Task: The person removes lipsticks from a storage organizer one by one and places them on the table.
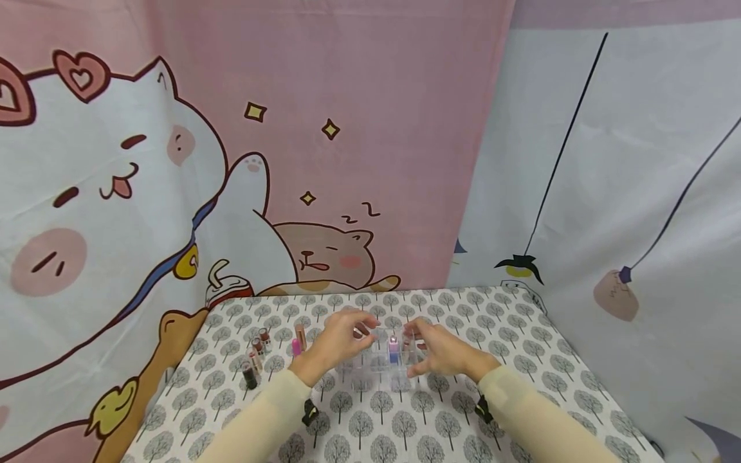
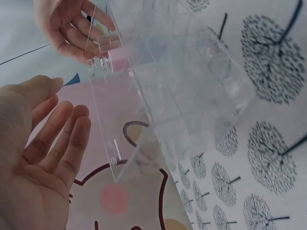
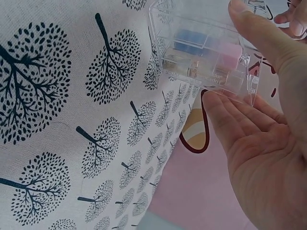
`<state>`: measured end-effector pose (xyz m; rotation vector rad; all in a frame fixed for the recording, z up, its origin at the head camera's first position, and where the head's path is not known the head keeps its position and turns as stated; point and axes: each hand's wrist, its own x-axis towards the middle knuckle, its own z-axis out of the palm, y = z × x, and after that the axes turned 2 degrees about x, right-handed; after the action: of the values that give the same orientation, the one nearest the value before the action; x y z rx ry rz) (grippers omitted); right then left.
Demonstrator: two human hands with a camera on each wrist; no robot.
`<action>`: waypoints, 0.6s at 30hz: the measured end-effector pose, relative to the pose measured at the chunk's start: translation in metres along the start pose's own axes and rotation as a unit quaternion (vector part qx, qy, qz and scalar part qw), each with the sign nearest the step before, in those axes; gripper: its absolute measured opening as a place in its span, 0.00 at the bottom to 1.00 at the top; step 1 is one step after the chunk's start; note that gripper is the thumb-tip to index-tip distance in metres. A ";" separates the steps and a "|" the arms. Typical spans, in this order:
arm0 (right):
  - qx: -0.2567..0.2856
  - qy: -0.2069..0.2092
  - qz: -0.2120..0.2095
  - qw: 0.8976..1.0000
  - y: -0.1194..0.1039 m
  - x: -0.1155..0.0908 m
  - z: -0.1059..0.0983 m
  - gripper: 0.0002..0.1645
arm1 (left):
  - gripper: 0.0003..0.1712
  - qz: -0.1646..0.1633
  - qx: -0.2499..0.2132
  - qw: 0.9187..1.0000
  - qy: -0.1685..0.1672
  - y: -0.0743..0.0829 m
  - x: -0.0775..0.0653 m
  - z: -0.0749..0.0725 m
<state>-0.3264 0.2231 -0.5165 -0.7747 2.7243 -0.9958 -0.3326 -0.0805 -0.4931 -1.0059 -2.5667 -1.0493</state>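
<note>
A clear plastic organizer (image 1: 379,368) with compartments stands on the table in front of me. A tube with a pink upper part and blue lower part (image 1: 393,349) stands inside it. In the right wrist view a small see-through bottle (image 3: 180,64) shows beside this tube. My left hand (image 1: 343,337) hovers at the organizer's left, its fingers loosely bent and apart from the wall in the left wrist view. At the right end is my right hand (image 1: 442,350), thumb on the near side and fingers relaxed along the far side. Whether its fingertips press the plastic is unclear.
Left of the organizer stand a bright pink tube (image 1: 296,348) and a brown-capped tube (image 1: 300,335). Further left is a row of several small lipsticks or gloss tubes (image 1: 257,346), the nearest one dark (image 1: 249,375). A tree-print cloth (image 1: 382,444) covers the table, with printed curtains behind.
</note>
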 end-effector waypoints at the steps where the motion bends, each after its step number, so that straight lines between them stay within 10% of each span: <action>1: 0.001 -0.001 0.000 1.000 0.000 0.000 0.000 0.59 | 0.15 -0.004 -0.001 1.000 -0.005 0.001 0.001 0.002; 18: -0.002 -0.007 0.005 1.000 -0.003 0.000 -0.002 0.61 | 0.11 -0.023 -0.002 0.999 -0.046 0.008 0.020 0.028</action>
<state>-0.3255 0.2222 -0.5134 -0.7643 2.7159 -0.9795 -0.3402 -0.0472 -0.5009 -1.0244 -2.6749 -1.0433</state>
